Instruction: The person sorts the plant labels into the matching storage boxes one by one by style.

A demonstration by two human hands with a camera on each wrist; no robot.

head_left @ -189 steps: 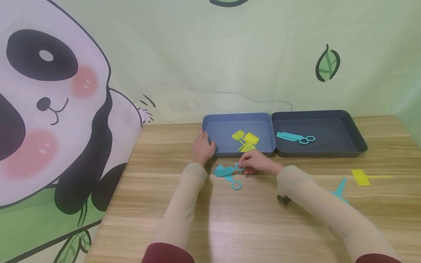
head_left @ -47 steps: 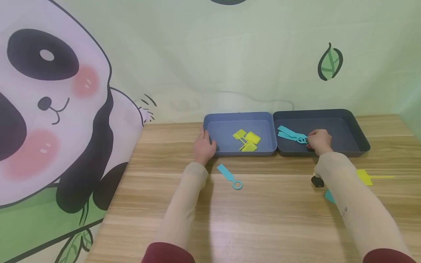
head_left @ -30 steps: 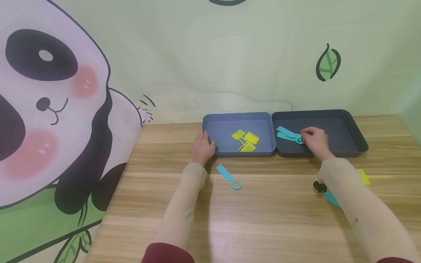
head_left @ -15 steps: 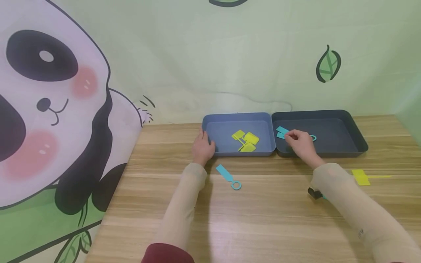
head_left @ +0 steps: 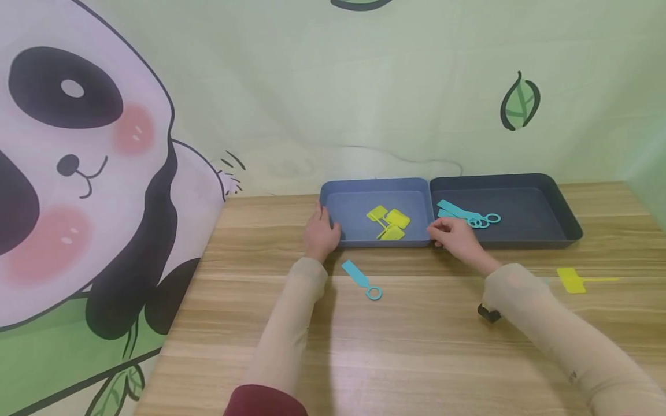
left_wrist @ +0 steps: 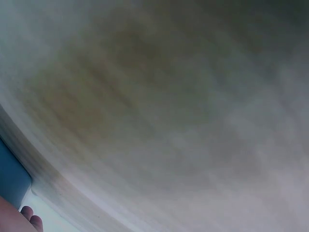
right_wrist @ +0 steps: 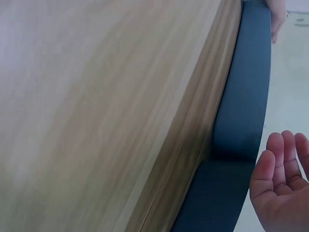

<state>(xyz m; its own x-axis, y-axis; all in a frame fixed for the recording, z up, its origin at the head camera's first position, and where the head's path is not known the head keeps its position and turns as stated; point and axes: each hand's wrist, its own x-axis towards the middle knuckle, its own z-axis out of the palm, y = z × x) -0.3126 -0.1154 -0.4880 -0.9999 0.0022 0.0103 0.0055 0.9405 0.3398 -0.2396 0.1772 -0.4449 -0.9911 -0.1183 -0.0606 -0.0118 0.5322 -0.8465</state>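
Note:
In the head view my left hand (head_left: pixel 321 233) holds the left front corner of the blue tray (head_left: pixel 338 193), fingers outside the wall, thumb over the rim. Inside lie several yellow tags (head_left: pixel 398 218) with thin stems. My right hand (head_left: pixel 458 237) hovers over the front edge where the two trays meet, with nothing visible between its fingers; the right wrist view shows them loosely bent. Behind it, several turquoise ring-ended tags (head_left: pixel 458 210) lie in the dark tray (head_left: pixel 531 214). One turquoise tag (head_left: pixel 356 273) lies on the wooden table before the blue tray.
Another yellow tag (head_left: pixel 571 281) lies on the table (head_left: pixel 395 358) at the right. A bit of turquoise (head_left: pixel 546 281) shows past the right sleeve, mostly hidden. The trays stand side by side near a fabric backdrop (head_left: pixel 364 86) with a panda print.
A turquoise tag has gone from the table into the dark tray. My right hand has let go there and moved left and nearer. The left hand stays put.

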